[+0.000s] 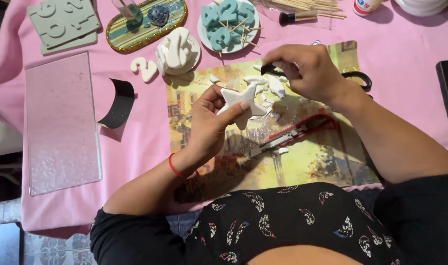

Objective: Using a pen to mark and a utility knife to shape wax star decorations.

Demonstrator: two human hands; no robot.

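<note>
Fingers pinch white star, black strip | painted mat | pink tablecloth

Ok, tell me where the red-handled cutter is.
In the head view, the cutter lies on the picture mat, right of the left hand holding the white star.

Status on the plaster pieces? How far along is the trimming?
Done, it seems: white numbers piled above the printed mat, teal ones on a plate, and white chips lying on the mat. In hand: left hand holds a white star; right hand pinches a dark strip just above it. Left: cannot tell how much of the star's edge remains.
</note>
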